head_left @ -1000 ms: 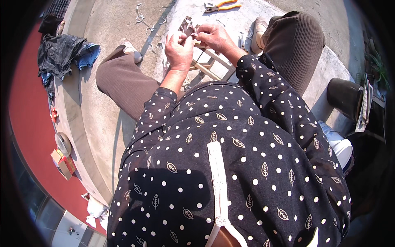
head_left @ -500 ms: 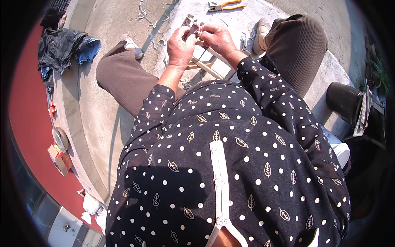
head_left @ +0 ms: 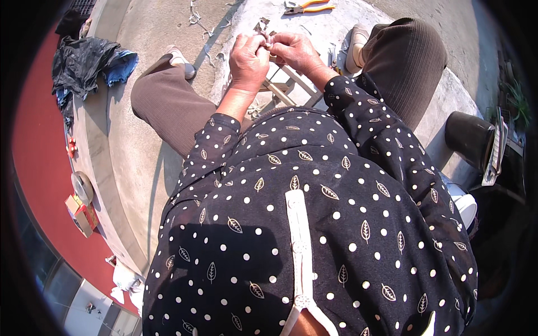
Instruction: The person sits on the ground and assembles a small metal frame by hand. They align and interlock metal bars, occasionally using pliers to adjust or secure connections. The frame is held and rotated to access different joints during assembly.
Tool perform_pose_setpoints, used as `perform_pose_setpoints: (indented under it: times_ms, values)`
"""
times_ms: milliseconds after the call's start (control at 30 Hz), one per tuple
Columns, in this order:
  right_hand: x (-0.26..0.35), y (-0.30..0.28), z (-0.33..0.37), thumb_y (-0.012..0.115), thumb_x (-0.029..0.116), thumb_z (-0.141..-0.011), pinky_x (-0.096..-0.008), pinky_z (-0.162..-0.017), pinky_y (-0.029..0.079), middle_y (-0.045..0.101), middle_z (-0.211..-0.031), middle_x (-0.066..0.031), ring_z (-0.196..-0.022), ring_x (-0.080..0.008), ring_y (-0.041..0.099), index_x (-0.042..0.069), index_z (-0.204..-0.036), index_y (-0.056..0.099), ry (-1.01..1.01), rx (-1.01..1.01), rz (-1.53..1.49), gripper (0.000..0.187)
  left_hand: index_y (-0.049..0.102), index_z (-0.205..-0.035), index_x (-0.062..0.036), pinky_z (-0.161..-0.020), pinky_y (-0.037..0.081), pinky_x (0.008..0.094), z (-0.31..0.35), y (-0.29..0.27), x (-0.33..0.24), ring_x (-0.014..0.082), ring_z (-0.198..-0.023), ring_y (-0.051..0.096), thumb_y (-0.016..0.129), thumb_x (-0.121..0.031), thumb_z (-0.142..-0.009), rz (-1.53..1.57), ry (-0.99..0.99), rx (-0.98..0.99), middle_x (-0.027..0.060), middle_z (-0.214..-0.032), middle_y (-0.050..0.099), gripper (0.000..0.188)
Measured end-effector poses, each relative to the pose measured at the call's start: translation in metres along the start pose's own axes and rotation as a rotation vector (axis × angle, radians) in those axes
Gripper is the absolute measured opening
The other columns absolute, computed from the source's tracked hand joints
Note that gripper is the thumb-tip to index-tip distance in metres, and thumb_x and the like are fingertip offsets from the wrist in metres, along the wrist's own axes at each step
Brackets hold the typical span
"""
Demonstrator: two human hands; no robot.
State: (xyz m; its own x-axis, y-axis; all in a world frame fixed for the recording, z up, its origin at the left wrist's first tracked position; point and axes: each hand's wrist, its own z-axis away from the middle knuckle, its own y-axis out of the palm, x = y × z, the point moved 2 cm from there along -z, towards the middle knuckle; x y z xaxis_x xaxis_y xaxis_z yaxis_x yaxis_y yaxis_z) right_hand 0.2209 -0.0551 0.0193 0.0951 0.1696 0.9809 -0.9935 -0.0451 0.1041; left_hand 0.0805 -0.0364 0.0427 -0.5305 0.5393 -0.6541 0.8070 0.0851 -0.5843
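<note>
At the top centre, my left hand (head_left: 248, 66) and my right hand (head_left: 297, 51) meet, fingertips almost touching. Closed in a pinch, the left hand grips a small grey-brown piece (head_left: 261, 25) with an uneven outline, which sticks up past its fingers. Its exact kind does not show. Thumb and forefinger of the right hand press together on the same piece, close to the left fingertips. Much of it is hidden by the fingers. Below the hands, between my knees, is a light-coloured frame of bars (head_left: 278, 92), partly covered by my arms.
Orange-handled pliers (head_left: 307, 7) lie on the pale slab beyond my hands. Thin whitish scraps (head_left: 208, 32) are scattered on the ground to the left. A black plastic bag (head_left: 84, 64) lies at the far left. A dark bucket (head_left: 466, 139) stands at the right.
My left hand has turned a little and its fingers have curled further round the piece. The piece has shifted, with less of it showing above the fingers. The right hand stays nearly in place.
</note>
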Motion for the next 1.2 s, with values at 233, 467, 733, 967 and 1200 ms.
perform_pose_setpoints:
  times_ms: [233, 467, 733, 967, 1200]
  values:
    - [-0.009, 0.008, -0.004, 0.063, 0.011, -0.084, -0.0248, -0.057, 0.050, 0.063, -0.068, -0.0033, -0.062, -0.0090, 0.058, 0.000, -0.084, 0.068, -0.015, 0.016, -0.048, 0.012, 0.062, -0.088, -0.0012, -0.073, 0.050, 0.0318, 0.010, -0.006, -0.001, 0.0247, -0.084, 0.061, 0.061, 0.007, -0.072, -0.014, -0.071, -0.002, 0.0112, -0.093, 0.061, 0.017]
    - [-0.014, 0.024, -0.011, 0.061, 0.010, -0.084, -0.0259, -0.059, 0.050, 0.065, -0.069, -0.0061, -0.063, -0.0108, 0.060, -0.001, -0.093, 0.069, -0.063, 0.066, -0.002, 0.017, 0.063, -0.087, 0.0001, -0.076, 0.051, 0.0307, 0.017, -0.014, 0.006, 0.0235, -0.087, 0.063, 0.062, 0.005, -0.072, -0.125, -0.116, -0.060, 0.0121, -0.096, 0.062, 0.016]
    - [-0.004, 0.033, -0.005, 0.063, 0.011, -0.089, -0.0267, -0.068, 0.054, 0.069, -0.084, -0.0080, -0.076, -0.0116, 0.065, -0.001, -0.096, 0.067, -0.104, 0.020, 0.202, 0.015, 0.065, -0.083, -0.0003, -0.072, 0.051, 0.0336, 0.019, -0.021, 0.017, 0.0253, -0.081, 0.063, 0.062, 0.002, -0.071, 0.029, -0.190, -0.084, 0.0132, -0.093, 0.062, 0.013]
    - [0.000, 0.031, -0.006, 0.063, 0.012, -0.088, -0.0266, -0.067, 0.055, 0.070, -0.084, -0.0082, -0.075, -0.0124, 0.067, -0.001, -0.095, 0.067, -0.172, -0.084, 0.378, 0.015, 0.066, -0.085, -0.0008, -0.075, 0.050, 0.0291, 0.019, -0.017, 0.015, 0.0211, -0.084, 0.062, 0.065, 0.001, -0.071, -0.001, -0.188, -0.045, 0.0101, -0.095, 0.064, 0.015]
    - [-0.015, 0.029, -0.016, 0.062, 0.012, -0.079, -0.0281, -0.063, 0.053, 0.068, -0.071, -0.0082, -0.066, -0.0128, 0.065, 0.002, -0.088, 0.070, -0.089, 0.049, 0.127, 0.015, 0.065, -0.086, 0.0003, -0.077, 0.051, 0.0310, 0.020, -0.020, 0.010, 0.0240, -0.085, 0.063, 0.063, 0.003, -0.073, -0.025, -0.131, -0.139, 0.0118, -0.091, 0.064, 0.013]
